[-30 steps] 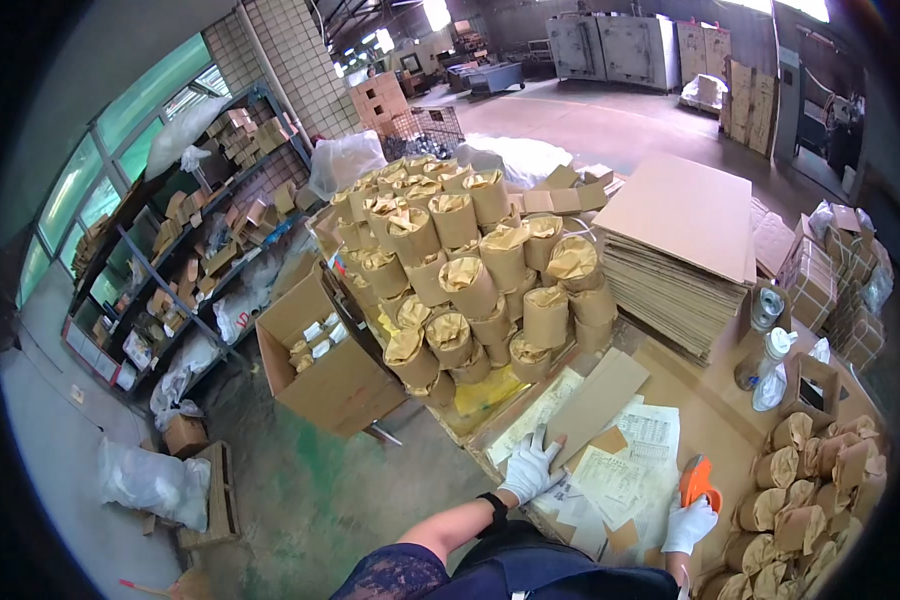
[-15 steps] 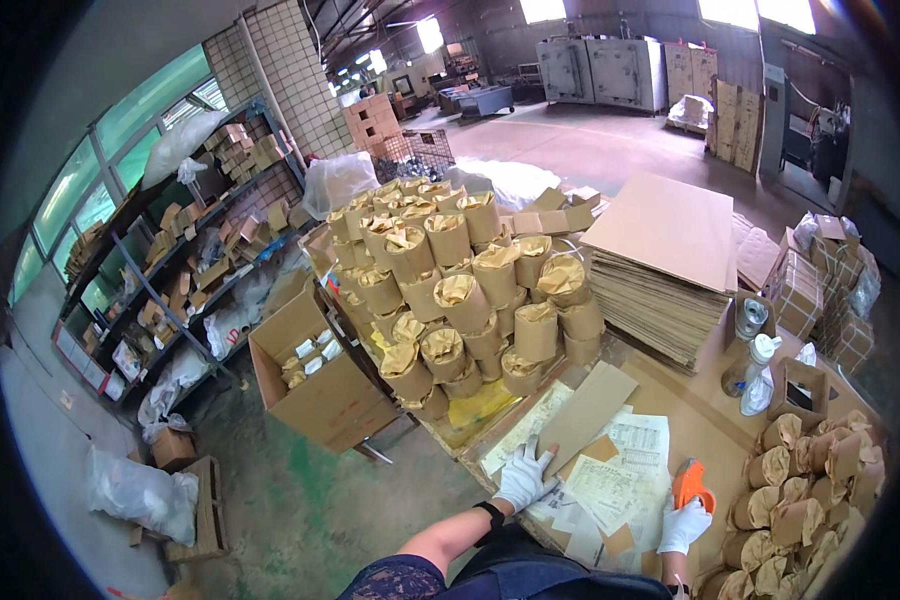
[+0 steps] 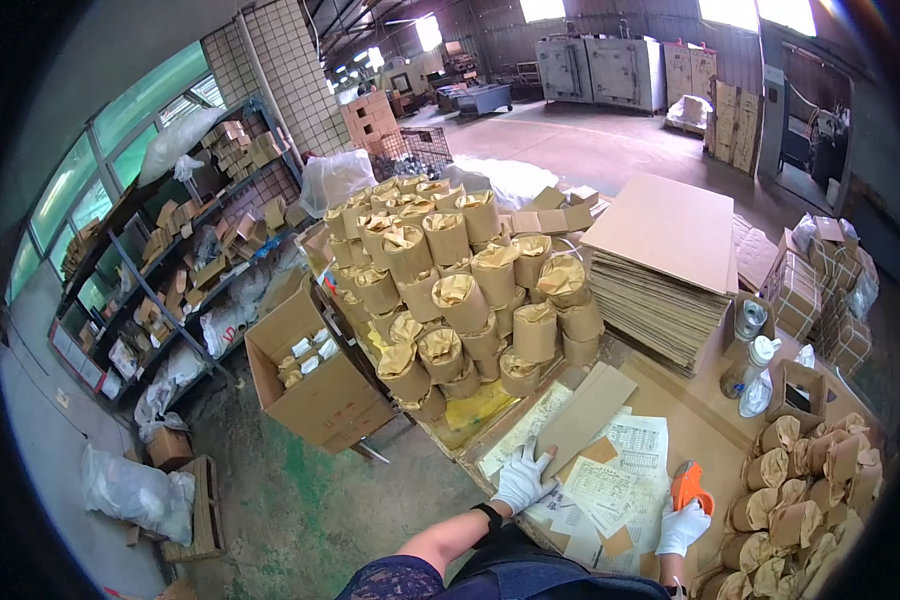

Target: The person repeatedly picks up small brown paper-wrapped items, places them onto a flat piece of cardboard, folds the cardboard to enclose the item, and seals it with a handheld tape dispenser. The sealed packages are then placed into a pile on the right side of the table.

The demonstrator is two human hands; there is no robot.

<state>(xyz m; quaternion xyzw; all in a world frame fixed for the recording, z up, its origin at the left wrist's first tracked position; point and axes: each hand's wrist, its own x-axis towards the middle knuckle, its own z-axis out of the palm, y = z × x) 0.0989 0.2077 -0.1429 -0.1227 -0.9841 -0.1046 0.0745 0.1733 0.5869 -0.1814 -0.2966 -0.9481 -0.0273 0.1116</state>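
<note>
My left hand, in a white glove, rests at the near end of a flat brown cardboard strip. Its fingers look spread and lie against the strip and the papers. Under the strip and to its right are printed sheets and a small brown card piece. My right hand, gloved too, is closed around an orange hand-held tool with a loop at its side. The glove hides part of the tool, and I cannot tell its exact kind. It is held just right of the sheets.
Many paper-wrapped cylinders are stacked on the table's far left, with more wrapped bundles at the near right. A stack of cardboard sheets stands beyond, near a bottle. An open carton and shelves are on the left.
The view shifts very slightly. Both hands, the cardboard strip and the orange tool stay almost where they were.
</note>
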